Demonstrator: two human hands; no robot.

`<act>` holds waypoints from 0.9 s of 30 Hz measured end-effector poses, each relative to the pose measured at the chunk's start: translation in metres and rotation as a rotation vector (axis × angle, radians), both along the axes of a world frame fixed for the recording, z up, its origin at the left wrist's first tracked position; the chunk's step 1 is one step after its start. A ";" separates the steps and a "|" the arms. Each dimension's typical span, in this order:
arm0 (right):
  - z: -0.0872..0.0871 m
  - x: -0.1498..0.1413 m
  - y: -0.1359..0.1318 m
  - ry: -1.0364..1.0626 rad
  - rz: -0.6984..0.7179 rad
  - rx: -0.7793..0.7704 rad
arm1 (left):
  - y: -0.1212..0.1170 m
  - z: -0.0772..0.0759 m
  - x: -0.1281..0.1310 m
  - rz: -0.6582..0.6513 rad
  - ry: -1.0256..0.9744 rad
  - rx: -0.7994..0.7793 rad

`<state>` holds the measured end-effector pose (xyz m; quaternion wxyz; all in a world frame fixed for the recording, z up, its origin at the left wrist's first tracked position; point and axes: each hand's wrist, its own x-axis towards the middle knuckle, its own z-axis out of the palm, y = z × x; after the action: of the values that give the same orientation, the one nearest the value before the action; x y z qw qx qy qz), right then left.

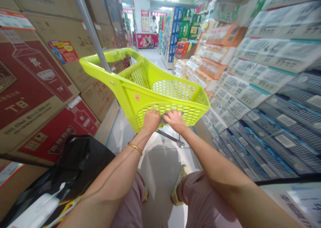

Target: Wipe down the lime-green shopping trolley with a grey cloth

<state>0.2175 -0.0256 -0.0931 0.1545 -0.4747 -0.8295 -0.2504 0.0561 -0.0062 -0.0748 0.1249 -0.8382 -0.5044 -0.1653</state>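
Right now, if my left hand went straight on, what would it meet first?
Your left hand would likely meet the slotted side of the green cart first; whether they already touch is unclear.

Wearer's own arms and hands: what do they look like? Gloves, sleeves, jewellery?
Left hand and right hand are ungloved. Left forearm and right forearm show no sleeves. A slim, gold-coloured bangle circles the left one near the wrist; no bangle shows on the right.

The tiled floor (155, 167) bears a green cart (150, 99).
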 end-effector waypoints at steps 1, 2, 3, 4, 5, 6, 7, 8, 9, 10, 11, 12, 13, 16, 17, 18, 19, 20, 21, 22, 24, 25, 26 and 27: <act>0.008 0.000 0.002 0.056 -0.031 0.056 | 0.000 0.000 0.000 -0.001 0.002 -0.001; 0.015 0.001 0.005 0.119 -0.065 0.112 | 0.001 0.000 0.000 -0.003 0.003 -0.004; 0.021 0.002 0.007 0.180 -0.098 0.165 | 0.001 0.000 -0.001 -0.003 0.004 -0.009; 0.025 0.003 0.008 0.235 -0.127 0.214 | 0.001 0.000 -0.001 -0.005 0.004 -0.013; 0.028 0.005 0.009 0.275 -0.146 0.254 | 0.001 0.000 -0.001 -0.008 0.003 -0.016; 0.029 0.006 0.010 0.300 -0.159 0.281 | 0.002 -0.001 -0.001 -0.009 0.001 -0.016; 0.028 0.008 0.010 0.309 -0.167 0.292 | 0.002 -0.001 -0.002 -0.012 0.000 -0.014; 0.025 0.008 0.010 0.302 -0.168 0.286 | 0.002 -0.001 -0.002 -0.016 0.000 -0.012; 0.021 0.008 0.010 0.284 -0.165 0.265 | 0.002 -0.001 -0.002 -0.019 0.001 -0.008; 0.016 0.008 0.009 0.255 -0.159 0.232 | 0.001 -0.001 -0.002 -0.021 0.003 -0.005; 0.011 0.007 0.008 0.219 -0.148 0.190 | 0.001 -0.001 -0.002 -0.024 0.004 -0.005; 0.004 0.006 0.007 0.179 -0.134 0.143 | 0.001 0.000 -0.002 -0.025 0.004 -0.006; -0.003 0.005 0.005 0.137 -0.119 0.094 | 0.000 0.001 -0.002 -0.025 0.002 -0.007; -0.025 0.006 -0.003 0.006 -0.054 -0.040 | -0.001 0.002 -0.002 -0.016 0.004 -0.012; -0.032 0.007 -0.006 -0.034 -0.024 -0.076 | -0.001 0.003 -0.002 -0.012 0.008 -0.013; -0.038 0.008 -0.008 -0.067 0.008 -0.108 | -0.001 0.003 -0.002 -0.009 0.013 -0.013; -0.042 0.009 -0.010 -0.091 0.039 -0.135 | -0.001 0.003 -0.002 -0.007 0.018 -0.014; -0.045 0.010 -0.012 -0.106 0.063 -0.155 | -0.001 0.003 -0.002 -0.006 0.019 -0.013; -0.046 0.010 -0.013 -0.110 0.075 -0.167 | -0.001 0.002 -0.002 -0.006 0.020 -0.011; -0.044 0.010 -0.013 -0.108 0.074 -0.169 | 0.000 0.002 -0.002 -0.007 0.019 -0.008; -0.036 0.008 -0.011 -0.091 0.045 -0.145 | 0.001 0.001 -0.002 -0.008 0.017 0.001; -0.029 0.006 -0.009 -0.074 0.022 -0.121 | 0.001 0.001 -0.002 -0.009 0.017 0.006; -0.022 0.005 -0.006 -0.049 -0.002 -0.091 | 0.001 0.000 -0.002 -0.010 0.018 0.009; -0.013 0.004 -0.004 -0.014 -0.027 -0.055 | 0.002 0.000 -0.002 -0.011 0.019 0.010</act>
<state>0.2213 -0.0294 -0.1063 0.1319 -0.4883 -0.8306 -0.2330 0.0539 -0.0045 -0.0750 0.1332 -0.8419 -0.4977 -0.1606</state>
